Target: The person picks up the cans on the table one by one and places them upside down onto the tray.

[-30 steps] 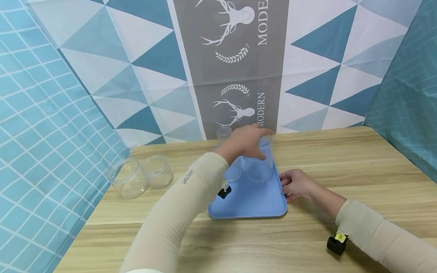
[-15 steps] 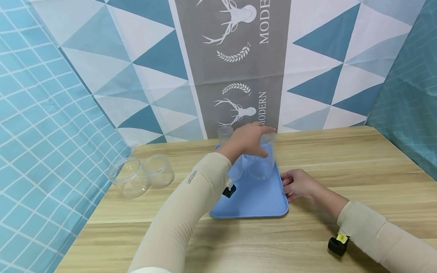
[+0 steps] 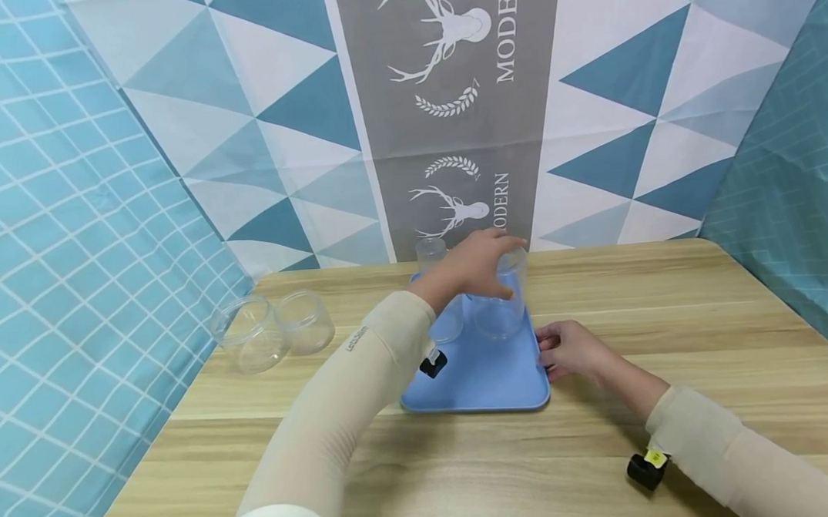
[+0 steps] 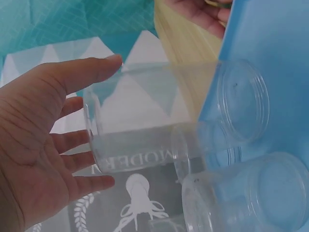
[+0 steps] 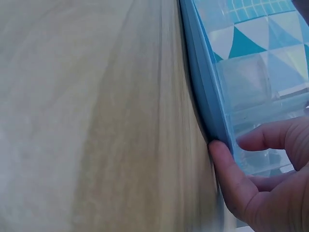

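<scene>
My left hand (image 3: 478,266) holds a clear jar (image 4: 154,111) by its upper end, thumb on one side and fingers spread round the other. The jar's base is over the far part of a blue tray (image 3: 482,379). A second clear jar (image 4: 246,198) stands close beside it on the tray, partly hidden by my forearm in the head view. Another clear jar (image 3: 431,251) rises at the tray's back left. My right hand (image 3: 570,348) pinches the tray's right rim, with the thumb inside and a finger against the outer wall.
Two more clear round jars, a wider one (image 3: 251,335) and a smaller one (image 3: 304,323), stand together at the table's left. The wooden table (image 3: 638,303) meets a patterned curtain (image 3: 298,140) at the back. Tiled blue cloth (image 3: 60,251) hangs at the left.
The whole head view has shifted slightly, so everything appears a little further right. Both hands stay where they were, at the jar and at the tray's rim.
</scene>
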Motion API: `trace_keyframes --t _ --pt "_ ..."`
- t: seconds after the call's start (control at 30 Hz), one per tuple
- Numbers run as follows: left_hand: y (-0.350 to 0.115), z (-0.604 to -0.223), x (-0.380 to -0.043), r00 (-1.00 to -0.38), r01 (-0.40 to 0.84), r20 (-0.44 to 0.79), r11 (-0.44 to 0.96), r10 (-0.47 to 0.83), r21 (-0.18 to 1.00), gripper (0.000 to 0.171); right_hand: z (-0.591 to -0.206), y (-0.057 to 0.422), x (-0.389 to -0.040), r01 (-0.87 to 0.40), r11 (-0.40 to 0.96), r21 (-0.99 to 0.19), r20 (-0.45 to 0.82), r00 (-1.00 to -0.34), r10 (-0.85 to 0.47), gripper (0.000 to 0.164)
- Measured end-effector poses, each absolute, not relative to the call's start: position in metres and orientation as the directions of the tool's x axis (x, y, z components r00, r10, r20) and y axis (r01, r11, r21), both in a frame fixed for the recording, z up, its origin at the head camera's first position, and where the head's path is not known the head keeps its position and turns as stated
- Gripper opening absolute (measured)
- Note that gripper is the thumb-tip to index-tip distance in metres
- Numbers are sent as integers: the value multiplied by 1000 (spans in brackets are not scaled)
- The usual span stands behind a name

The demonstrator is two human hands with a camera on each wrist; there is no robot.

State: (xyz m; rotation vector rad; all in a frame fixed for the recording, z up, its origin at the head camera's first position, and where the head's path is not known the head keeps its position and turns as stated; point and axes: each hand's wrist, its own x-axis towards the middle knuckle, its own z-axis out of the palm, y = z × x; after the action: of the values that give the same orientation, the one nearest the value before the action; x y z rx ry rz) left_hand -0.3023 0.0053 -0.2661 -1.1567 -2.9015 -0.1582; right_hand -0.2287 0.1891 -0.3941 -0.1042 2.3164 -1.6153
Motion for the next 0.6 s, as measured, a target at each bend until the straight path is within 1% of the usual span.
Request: trace_keyframes --t 0.1,0.17,0.27,0.33,0.47,0.6 --pt "2 -266 -294 -704 710 82 697 706 101 79 -391 189 -225 50 438 -898 -160 -963 -217 52" --pt "-1 -266 -287 -673 739 125 669 729 83 75 -388 189 -223 -15 509 -861 -108 -972 -210 49" --pt "-5 -270 -279 -620 780 209 624 757 50 65 -383 190 -221 -125 620 -775 -8 -978 -207 40" --pt "-8 -272 -274 -577 805 273 593 770 28 56 -381 189 -220 -188 654 -732 57 -975 -216 32" --pt "-15 -278 -263 -508 840 388 542 769 24 44 -378 188 -216 -311 695 -648 198 -950 -240 24" --pt "-24 -284 -255 -459 861 481 507 747 36 39 -377 185 -208 -445 695 -564 353 -891 -285 22"
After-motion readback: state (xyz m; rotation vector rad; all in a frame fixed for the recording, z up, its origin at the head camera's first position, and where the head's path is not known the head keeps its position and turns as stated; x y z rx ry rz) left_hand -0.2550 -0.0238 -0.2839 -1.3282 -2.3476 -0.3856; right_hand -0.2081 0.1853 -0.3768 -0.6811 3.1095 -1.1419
